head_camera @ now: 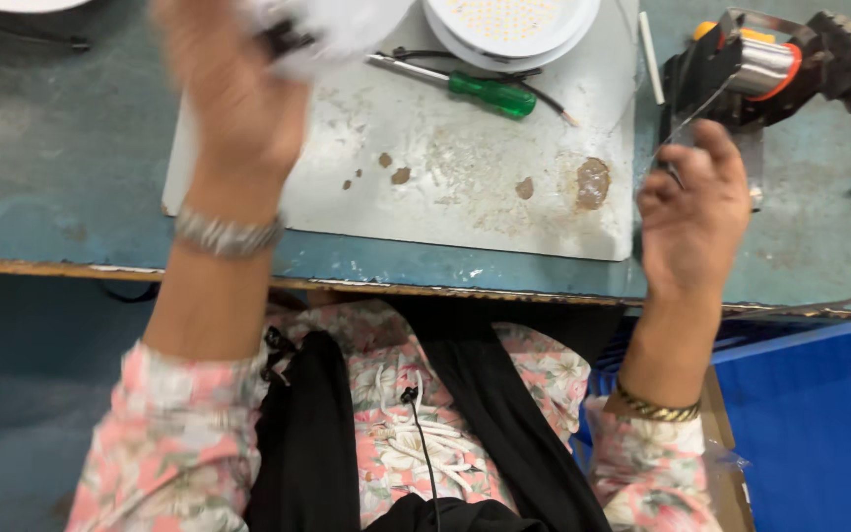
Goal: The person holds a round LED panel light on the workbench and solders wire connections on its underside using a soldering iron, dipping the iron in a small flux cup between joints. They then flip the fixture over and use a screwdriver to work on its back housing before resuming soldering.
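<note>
White round lamp housing (332,30), blurred, sits grasped in your left hand (233,89) over the far left corner of the white board (445,197). Nearer, your right hand (691,212) pinches a thin wire (687,118) by the board's right edge. Beyond lie a green screwdriver (475,91), an LED disc (509,25) and a solder spool (765,64).

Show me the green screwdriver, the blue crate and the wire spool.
green screwdriver (491,95), head view, on its handle
blue crate (810,424), head view, on its flat side
wire spool (765,67), head view, on the silver winding
</note>
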Demonstrator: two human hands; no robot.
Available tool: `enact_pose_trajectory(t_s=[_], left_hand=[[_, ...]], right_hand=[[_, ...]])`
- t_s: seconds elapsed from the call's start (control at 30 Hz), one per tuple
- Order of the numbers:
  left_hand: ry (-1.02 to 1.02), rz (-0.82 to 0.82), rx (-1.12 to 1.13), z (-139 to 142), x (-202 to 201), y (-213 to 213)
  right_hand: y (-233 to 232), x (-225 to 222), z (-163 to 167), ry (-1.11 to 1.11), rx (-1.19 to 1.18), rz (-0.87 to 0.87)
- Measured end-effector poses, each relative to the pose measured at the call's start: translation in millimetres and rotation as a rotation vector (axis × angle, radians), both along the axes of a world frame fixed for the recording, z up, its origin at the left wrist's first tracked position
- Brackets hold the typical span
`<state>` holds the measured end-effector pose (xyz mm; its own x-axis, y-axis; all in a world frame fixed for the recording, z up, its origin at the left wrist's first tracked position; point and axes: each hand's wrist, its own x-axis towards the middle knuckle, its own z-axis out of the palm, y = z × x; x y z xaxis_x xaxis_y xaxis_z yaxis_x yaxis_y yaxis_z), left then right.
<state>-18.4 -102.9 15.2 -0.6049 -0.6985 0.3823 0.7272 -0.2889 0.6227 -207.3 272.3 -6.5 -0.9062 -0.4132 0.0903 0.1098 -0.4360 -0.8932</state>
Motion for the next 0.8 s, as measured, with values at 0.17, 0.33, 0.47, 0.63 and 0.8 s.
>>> enact_pose_trajectory(t_s=[0.17,0.33,0.47,0.63,0.8], left_hand=[[0.017,-0.248,0.143,-25.1,148.9,6.9],[-0.149,-0.235,0.42,-42.2,205.0,69.6],[-0.209,-0.187,0.369,-49.6,228.3,102.2],[-0.358,-0.094,0.091,-44.5,248.2,123.1],[-0.659,0.05,-0.141,-29.8,267.0,135.3]], right_hand=[[-101.4,13.6,17.2,0.797,0.589,0.247],[-179.8,24.8,17.4,1.694,1.071,0.14],[-192.5,23.9,-0.6,1.92,1.28,-0.013],[-167.0,10.8,-15.3,1.931,1.328,0.007],[-138.0,10.6,-34.6,1.668,1.218,0.021]])
